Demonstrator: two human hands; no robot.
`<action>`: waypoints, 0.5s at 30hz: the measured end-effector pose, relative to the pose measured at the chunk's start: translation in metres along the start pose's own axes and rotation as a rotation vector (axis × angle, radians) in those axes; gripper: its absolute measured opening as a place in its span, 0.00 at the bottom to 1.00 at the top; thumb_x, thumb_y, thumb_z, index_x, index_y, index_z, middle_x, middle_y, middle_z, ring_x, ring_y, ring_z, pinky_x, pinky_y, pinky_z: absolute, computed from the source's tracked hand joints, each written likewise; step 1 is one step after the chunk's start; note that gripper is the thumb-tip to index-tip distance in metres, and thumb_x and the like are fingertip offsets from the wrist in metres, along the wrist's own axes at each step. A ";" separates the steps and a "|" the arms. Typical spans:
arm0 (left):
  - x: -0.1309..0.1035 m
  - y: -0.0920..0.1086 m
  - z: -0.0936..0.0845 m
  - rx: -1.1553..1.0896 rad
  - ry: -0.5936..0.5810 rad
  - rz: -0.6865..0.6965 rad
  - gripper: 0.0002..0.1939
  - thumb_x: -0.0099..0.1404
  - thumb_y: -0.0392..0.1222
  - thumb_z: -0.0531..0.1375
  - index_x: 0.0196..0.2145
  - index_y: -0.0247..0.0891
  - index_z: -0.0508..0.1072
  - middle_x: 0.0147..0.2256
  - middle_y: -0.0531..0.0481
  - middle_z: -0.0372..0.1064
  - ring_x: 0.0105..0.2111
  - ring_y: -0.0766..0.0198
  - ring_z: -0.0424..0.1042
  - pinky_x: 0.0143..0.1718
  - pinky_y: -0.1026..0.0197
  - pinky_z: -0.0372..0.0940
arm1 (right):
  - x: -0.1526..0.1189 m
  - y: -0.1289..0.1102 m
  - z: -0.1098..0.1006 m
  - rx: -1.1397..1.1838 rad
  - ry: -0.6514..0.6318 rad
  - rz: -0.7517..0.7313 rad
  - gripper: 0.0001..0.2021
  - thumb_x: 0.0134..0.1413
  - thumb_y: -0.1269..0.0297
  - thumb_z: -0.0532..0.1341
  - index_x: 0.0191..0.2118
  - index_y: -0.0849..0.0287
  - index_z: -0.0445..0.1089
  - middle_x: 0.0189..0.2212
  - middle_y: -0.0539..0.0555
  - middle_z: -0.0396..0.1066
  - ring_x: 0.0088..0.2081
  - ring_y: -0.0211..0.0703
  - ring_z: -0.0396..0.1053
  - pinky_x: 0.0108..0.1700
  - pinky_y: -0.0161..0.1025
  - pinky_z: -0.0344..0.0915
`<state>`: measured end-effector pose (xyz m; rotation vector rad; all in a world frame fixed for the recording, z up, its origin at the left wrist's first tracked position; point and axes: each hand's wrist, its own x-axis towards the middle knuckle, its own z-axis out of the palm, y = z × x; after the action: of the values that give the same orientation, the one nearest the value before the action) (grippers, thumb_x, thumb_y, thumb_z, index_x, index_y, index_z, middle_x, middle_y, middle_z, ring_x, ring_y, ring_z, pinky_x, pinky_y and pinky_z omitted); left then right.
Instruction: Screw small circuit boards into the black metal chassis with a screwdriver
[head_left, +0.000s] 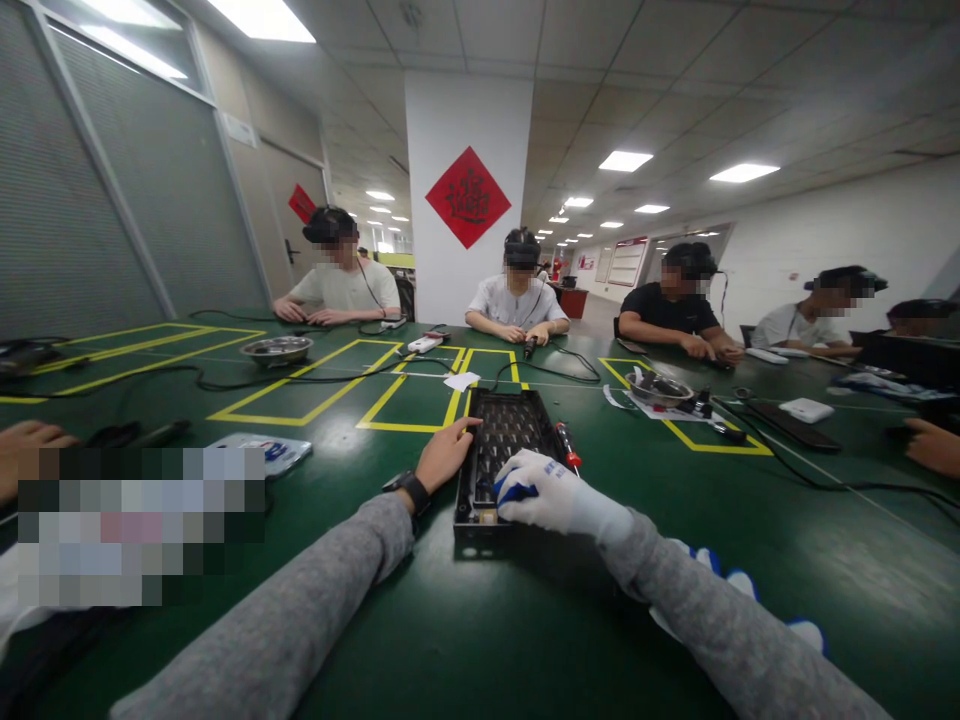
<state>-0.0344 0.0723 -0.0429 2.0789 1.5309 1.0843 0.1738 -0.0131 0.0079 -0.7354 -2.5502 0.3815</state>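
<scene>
Steadying a black, shallow rectangular case with a grid of small cells [517, 428] seems the bare left hand's [444, 452] part, fingers loosely extended at its left edge. The white-and-blue gloved right hand [541, 492] curls over the case's near right part; whether it grips anything cannot be told. Work there likely calls for a still case, which lies between the hands, long axis running away from the wearer.
</scene>
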 end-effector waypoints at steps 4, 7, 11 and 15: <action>0.001 -0.002 0.001 -0.007 0.003 0.013 0.20 0.60 0.38 0.47 0.48 0.42 0.70 0.39 0.50 0.71 0.37 0.61 0.67 0.41 0.61 0.61 | 0.001 0.002 0.000 0.007 -0.039 -0.024 0.07 0.49 0.60 0.62 0.32 0.57 0.75 0.37 0.51 0.71 0.42 0.39 0.65 0.47 0.37 0.61; 0.002 -0.004 0.001 -0.010 0.004 0.020 0.20 0.60 0.38 0.47 0.48 0.42 0.70 0.41 0.50 0.71 0.38 0.61 0.68 0.43 0.60 0.60 | 0.001 0.003 0.001 0.027 -0.050 -0.022 0.07 0.50 0.61 0.61 0.32 0.57 0.75 0.37 0.51 0.72 0.41 0.39 0.66 0.47 0.37 0.61; 0.003 -0.006 0.002 -0.020 0.000 0.034 0.20 0.60 0.38 0.47 0.48 0.43 0.70 0.43 0.51 0.71 0.40 0.61 0.68 0.46 0.60 0.60 | 0.001 0.004 0.002 0.048 -0.032 0.012 0.08 0.50 0.61 0.61 0.31 0.58 0.76 0.36 0.52 0.72 0.41 0.39 0.67 0.46 0.36 0.62; 0.003 -0.008 0.003 -0.022 0.001 0.040 0.20 0.60 0.39 0.47 0.47 0.43 0.70 0.43 0.51 0.71 0.41 0.61 0.68 0.46 0.60 0.60 | 0.001 0.005 0.004 0.051 -0.016 0.025 0.08 0.50 0.61 0.62 0.31 0.57 0.76 0.36 0.52 0.72 0.40 0.39 0.67 0.46 0.36 0.62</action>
<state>-0.0366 0.0785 -0.0489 2.1029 1.4768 1.1121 0.1734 -0.0087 0.0031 -0.7489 -2.5387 0.4603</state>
